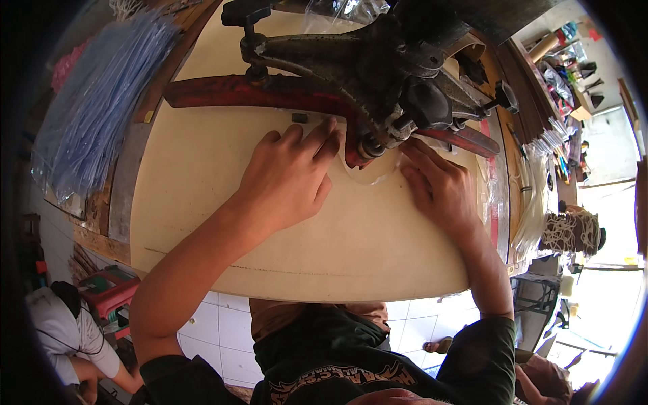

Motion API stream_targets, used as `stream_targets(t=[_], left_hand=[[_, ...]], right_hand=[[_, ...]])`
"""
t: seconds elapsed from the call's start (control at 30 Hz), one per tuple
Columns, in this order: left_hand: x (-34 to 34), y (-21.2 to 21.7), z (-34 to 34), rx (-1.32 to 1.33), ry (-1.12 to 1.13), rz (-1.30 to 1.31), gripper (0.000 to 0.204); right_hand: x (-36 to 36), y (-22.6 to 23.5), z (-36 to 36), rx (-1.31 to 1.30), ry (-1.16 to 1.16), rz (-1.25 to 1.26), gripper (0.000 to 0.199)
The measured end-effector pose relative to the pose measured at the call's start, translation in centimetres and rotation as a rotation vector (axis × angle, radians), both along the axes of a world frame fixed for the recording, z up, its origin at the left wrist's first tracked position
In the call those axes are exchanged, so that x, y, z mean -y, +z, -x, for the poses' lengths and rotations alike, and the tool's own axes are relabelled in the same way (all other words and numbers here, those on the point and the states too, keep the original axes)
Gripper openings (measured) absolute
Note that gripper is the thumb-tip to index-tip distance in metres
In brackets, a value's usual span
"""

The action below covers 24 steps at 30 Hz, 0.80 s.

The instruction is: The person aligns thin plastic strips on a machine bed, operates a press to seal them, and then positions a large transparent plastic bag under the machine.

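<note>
My left hand [287, 175] lies on the pale board [324, 250], its fingers stretched towards the angled red bar and its thumb apart. At the right, my right hand [445, 185] reaches under a black knob, fingers extended beside the clear plastic sheet [368, 177]. Between the hands this sheet lies partly beneath the red bar [260, 93]. Above them stands a black cast-metal clamp arm [324, 54] with several knobs. My right fingertips are partly hidden by the machine. A small dark block [300, 117] sits beyond my left fingers.
A thick stack of bluish clear plastic sleeves [101, 101] lies at the left. Bundled white strings [533, 196] hang at the right, near a string-wound spool [574, 233]. Another person [81, 337] is at the lower left, another [547, 378] at the lower right. A red plastic stool [111, 290] stands below left.
</note>
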<state>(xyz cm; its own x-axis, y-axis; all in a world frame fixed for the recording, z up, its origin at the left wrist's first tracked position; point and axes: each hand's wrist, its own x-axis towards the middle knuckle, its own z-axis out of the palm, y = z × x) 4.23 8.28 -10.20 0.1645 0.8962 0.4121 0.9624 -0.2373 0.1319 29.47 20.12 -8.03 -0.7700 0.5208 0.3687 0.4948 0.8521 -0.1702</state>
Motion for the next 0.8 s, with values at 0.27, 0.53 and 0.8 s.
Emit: stream_targets(t=[0.27,0.53,0.8], left_hand=[[-0.01,-0.01,-0.01,-0.001,-0.001,-0.001,0.051],[0.21,-0.2,0.08,0.0,0.004,-0.014,0.05],[0.21,-0.25,-0.01,0.002,0.013,-0.024,0.048]], right_hand=[[0.0,0.11,0.05,-0.002,0.007,-0.016,0.028],[0.07,0.03,0.23,0.001,0.007,-0.002,0.029],[0.2,0.12,0.25,-0.002,0.015,0.037,0.031]])
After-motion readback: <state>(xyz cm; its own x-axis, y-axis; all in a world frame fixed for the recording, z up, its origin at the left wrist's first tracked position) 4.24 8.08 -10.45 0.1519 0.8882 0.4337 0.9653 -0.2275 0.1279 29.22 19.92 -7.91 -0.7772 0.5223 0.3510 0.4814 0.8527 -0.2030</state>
